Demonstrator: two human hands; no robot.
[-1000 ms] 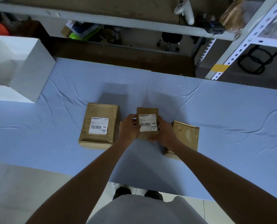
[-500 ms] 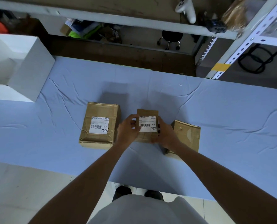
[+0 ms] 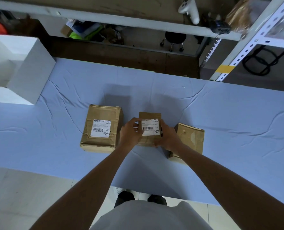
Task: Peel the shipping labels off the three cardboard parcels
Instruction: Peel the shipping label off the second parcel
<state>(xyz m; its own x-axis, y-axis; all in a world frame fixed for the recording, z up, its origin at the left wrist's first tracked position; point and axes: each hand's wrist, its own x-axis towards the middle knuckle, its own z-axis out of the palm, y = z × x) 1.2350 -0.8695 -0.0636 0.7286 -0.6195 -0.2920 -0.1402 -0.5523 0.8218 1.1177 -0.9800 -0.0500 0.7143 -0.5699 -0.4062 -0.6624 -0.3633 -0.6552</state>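
Note:
Three brown cardboard parcels lie on the blue-covered table (image 3: 229,113). The left parcel (image 3: 101,141) lies flat with a white shipping label (image 3: 101,131) on top. I hold the small middle parcel (image 3: 149,115) raised between both hands; its white label (image 3: 150,127) faces me. My left hand (image 3: 131,133) grips its left side, fingertips at the label's upper left corner. My right hand (image 3: 168,137) grips its right side. The right parcel (image 3: 192,138) lies behind my right wrist and shows no label, only torn patches.
A white open box (image 3: 21,70) stands at the table's far left. Beyond the table are metal shelves (image 3: 247,40) with clutter, a white controller (image 3: 189,9) and a black stool (image 3: 174,39). The table's near edge is above my feet.
My left fingers have shifted up to the upper left corner of the middle parcel's label. The parcel stays held between both hands, almost in the same place.

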